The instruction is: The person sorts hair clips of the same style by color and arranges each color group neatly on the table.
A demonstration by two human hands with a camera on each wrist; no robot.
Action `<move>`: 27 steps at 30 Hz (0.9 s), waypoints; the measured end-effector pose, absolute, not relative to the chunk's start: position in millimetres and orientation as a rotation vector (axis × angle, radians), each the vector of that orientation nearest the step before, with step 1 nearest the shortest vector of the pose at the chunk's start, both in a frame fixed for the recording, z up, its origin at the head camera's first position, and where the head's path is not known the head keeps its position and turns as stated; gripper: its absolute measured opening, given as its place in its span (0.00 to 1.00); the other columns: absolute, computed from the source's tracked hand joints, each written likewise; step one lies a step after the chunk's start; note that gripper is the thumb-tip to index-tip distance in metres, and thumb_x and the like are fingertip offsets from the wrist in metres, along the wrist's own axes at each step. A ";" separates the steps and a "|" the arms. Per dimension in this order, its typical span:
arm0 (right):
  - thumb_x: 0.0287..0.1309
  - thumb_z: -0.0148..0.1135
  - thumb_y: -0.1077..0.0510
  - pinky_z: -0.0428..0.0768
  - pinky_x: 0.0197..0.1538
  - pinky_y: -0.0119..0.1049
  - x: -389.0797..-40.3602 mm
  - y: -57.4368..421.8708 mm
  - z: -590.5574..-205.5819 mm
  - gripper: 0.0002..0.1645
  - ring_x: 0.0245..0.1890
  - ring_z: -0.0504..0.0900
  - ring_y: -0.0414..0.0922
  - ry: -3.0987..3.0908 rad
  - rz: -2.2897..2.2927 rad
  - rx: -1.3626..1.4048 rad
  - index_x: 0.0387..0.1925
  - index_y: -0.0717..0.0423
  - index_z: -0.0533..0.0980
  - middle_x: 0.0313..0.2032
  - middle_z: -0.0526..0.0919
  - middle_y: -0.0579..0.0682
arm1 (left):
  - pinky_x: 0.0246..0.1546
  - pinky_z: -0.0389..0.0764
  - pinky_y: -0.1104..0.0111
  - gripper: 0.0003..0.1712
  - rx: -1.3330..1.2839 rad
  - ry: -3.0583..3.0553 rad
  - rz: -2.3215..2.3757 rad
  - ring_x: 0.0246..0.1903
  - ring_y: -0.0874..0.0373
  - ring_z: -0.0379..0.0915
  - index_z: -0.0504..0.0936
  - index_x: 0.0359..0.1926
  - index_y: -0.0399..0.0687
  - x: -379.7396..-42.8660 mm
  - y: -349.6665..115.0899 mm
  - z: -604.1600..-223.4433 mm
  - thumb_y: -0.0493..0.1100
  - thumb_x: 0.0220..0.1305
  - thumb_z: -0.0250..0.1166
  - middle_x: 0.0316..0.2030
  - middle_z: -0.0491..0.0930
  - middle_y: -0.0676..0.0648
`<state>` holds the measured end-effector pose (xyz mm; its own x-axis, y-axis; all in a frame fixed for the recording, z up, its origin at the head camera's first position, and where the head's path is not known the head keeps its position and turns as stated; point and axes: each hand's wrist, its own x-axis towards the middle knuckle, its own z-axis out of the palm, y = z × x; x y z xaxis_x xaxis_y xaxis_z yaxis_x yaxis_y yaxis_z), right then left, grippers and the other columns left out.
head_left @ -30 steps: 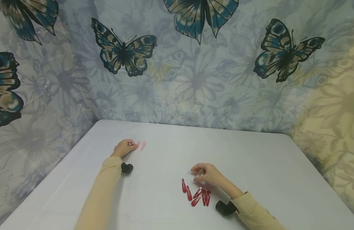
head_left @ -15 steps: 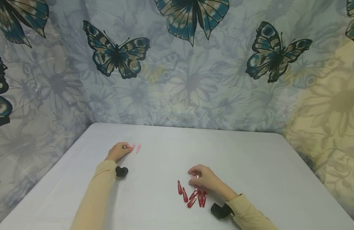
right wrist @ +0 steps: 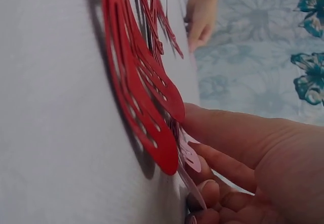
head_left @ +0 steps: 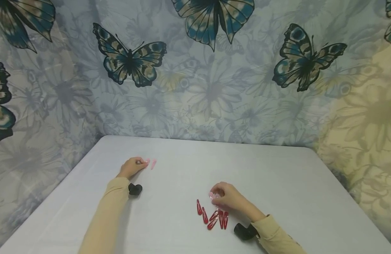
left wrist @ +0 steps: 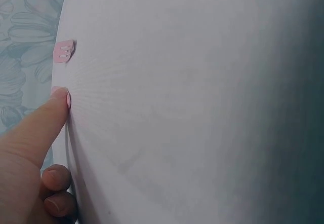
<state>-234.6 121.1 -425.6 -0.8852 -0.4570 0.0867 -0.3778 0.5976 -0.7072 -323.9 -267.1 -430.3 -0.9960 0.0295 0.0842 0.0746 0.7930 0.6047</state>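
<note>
Far left on the table, my left hand (head_left: pixel 130 167) pinches a pink snap hair clip (head_left: pixel 147 161) between thumb and fingers; in the left wrist view the thumb covers most of that clip. Just right of it lies a second pink hair clip (head_left: pixel 153 164). My right hand (head_left: pixel 228 197) has curled fingers around pink hair clips (head_left: pixel 212 194), low over the table at center right. In the right wrist view, one pink clip (right wrist: pixel 190 158) shows between the thumb and fingers, behind the red ones. Several red snap hair clips (head_left: pixel 213 223) lie loose just below this hand.
The white table (head_left: pixel 170 197) reaches back to a wall (head_left: pixel 214 106) with a butterfly and flower pattern. Black wrist devices (head_left: pixel 245 231) sit at both sleeve cuffs, the right one near the red clips.
The head view has shifted slightly. My right fingers have drawn closer together, and the pink clips now show between them. My left hand stays at its pink clip.
</note>
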 end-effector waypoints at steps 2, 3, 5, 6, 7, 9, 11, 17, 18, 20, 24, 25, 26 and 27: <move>0.42 0.69 0.61 0.67 0.28 0.32 -233.5 121.8 -428.5 0.14 0.26 0.66 0.41 2.700 -1.180 -0.722 0.34 0.57 0.76 0.27 0.71 0.43 | 0.35 0.62 0.54 0.12 -0.082 -2.915 -0.987 0.30 0.48 0.66 0.76 0.25 0.44 -322.7 -267.0 -431.4 0.47 0.56 0.63 0.30 0.75 0.43; 0.42 0.69 0.61 0.68 0.28 0.32 -232.9 121.9 -430.4 0.14 0.26 0.66 0.41 2.696 -1.188 -0.728 0.34 0.56 0.76 0.27 0.72 0.43 | 0.35 0.62 0.54 0.12 -0.078 -2.921 -0.981 0.30 0.49 0.65 0.76 0.25 0.44 -322.1 -267.0 -432.1 0.47 0.56 0.63 0.29 0.75 0.44; 0.42 0.69 0.60 0.68 0.28 0.32 -231.4 122.3 -433.8 0.13 0.26 0.66 0.41 2.699 -1.211 -0.740 0.34 0.55 0.76 0.29 0.72 0.42 | 0.34 0.61 0.55 0.11 -0.071 -2.935 -0.970 0.29 0.49 0.65 0.76 0.24 0.45 -320.9 -267.0 -433.4 0.47 0.56 0.63 0.28 0.74 0.45; 0.42 0.69 0.61 0.68 0.29 0.32 -230.7 122.4 -435.2 0.13 0.27 0.66 0.40 2.706 -1.224 -0.743 0.34 0.55 0.76 0.30 0.73 0.42 | 0.34 0.61 0.55 0.11 -0.069 -2.938 -0.968 0.29 0.49 0.64 0.76 0.24 0.45 -320.4 -266.7 -433.6 0.47 0.56 0.63 0.28 0.74 0.45; 0.42 0.69 0.62 0.68 0.28 0.32 -229.9 122.6 -436.1 0.13 0.26 0.66 0.40 2.717 -1.246 -0.742 0.33 0.54 0.76 0.30 0.73 0.43 | 0.34 0.61 0.54 0.11 -0.073 -2.937 -0.969 0.29 0.49 0.65 0.76 0.24 0.45 -320.1 -266.4 -433.9 0.47 0.56 0.63 0.28 0.74 0.45; 0.41 0.69 0.64 0.67 0.27 0.32 -228.7 123.0 -436.7 0.13 0.25 0.66 0.40 2.736 -1.299 -0.743 0.32 0.54 0.75 0.30 0.73 0.44 | 0.35 0.61 0.53 0.11 -0.086 -2.931 -0.965 0.31 0.49 0.66 0.76 0.25 0.45 -320.0 -265.7 -433.9 0.48 0.56 0.62 0.31 0.75 0.44; 0.40 0.68 0.66 0.67 0.25 0.31 -228.1 123.5 -436.1 0.13 0.23 0.65 0.40 2.732 -1.353 -0.745 0.30 0.54 0.75 0.28 0.73 0.44 | 0.36 0.61 0.51 0.11 -0.092 -2.936 -0.968 0.32 0.48 0.66 0.76 0.25 0.45 -320.2 -265.1 -433.5 0.48 0.57 0.62 0.33 0.76 0.43; 0.46 0.64 0.65 0.67 0.23 0.29 -230.4 122.2 -430.6 0.07 0.19 0.67 0.37 2.645 -1.431 -0.721 0.27 0.56 0.74 0.21 0.74 0.43 | 0.37 0.60 0.50 0.11 -0.094 -2.951 -0.955 0.32 0.48 0.66 0.75 0.25 0.45 -322.3 -266.2 -432.1 0.47 0.58 0.61 0.33 0.76 0.43; 0.47 0.63 0.66 0.67 0.22 0.29 -230.6 121.6 -428.6 0.06 0.18 0.67 0.36 2.626 -1.450 -0.711 0.28 0.58 0.74 0.21 0.75 0.44 | 0.37 0.60 0.50 0.11 -0.091 -2.947 -0.952 0.32 0.48 0.65 0.75 0.25 0.45 -323.0 -266.7 -432.0 0.48 0.58 0.61 0.32 0.75 0.43; 0.49 0.61 0.68 0.66 0.19 0.29 -229.7 120.4 -422.3 0.05 0.16 0.66 0.36 2.582 -1.504 -0.691 0.29 0.61 0.72 0.21 0.76 0.48 | 0.38 0.60 0.50 0.12 -0.085 -2.938 -0.950 0.32 0.48 0.65 0.75 0.25 0.45 -324.1 -267.2 -431.5 0.48 0.58 0.61 0.32 0.75 0.43; 0.49 0.58 0.72 0.64 0.17 0.29 -226.3 119.2 -409.1 0.07 0.14 0.65 0.38 2.554 -1.600 -0.671 0.31 0.65 0.69 0.20 0.76 0.56 | 0.39 0.60 0.49 0.11 -0.074 -2.933 -0.955 0.34 0.47 0.67 0.76 0.25 0.45 -324.4 -266.1 -429.3 0.47 0.57 0.62 0.35 0.76 0.41; 0.50 0.58 0.72 0.64 0.17 0.29 -226.7 119.4 -408.1 0.07 0.14 0.65 0.39 2.572 -1.612 -0.676 0.31 0.65 0.69 0.20 0.75 0.57 | 0.39 0.60 0.49 0.12 -0.078 -2.934 -0.958 0.33 0.46 0.67 0.76 0.25 0.44 -324.4 -265.3 -428.3 0.47 0.58 0.62 0.35 0.76 0.41; 0.50 0.59 0.71 0.64 0.17 0.29 -227.8 119.8 -407.9 0.06 0.15 0.65 0.39 2.602 -1.608 -0.681 0.30 0.63 0.70 0.20 0.75 0.55 | 0.39 0.60 0.49 0.12 -0.080 -2.933 -0.959 0.33 0.46 0.67 0.76 0.26 0.44 -324.3 -264.5 -427.4 0.47 0.58 0.61 0.35 0.76 0.40; 0.50 0.59 0.71 0.64 0.18 0.29 -229.6 120.5 -409.5 0.06 0.16 0.66 0.39 2.635 -1.598 -0.680 0.29 0.62 0.71 0.20 0.75 0.54 | 0.39 0.61 0.50 0.12 -0.081 -2.932 -0.956 0.33 0.47 0.67 0.75 0.26 0.44 -324.3 -263.5 -426.3 0.47 0.58 0.61 0.35 0.76 0.41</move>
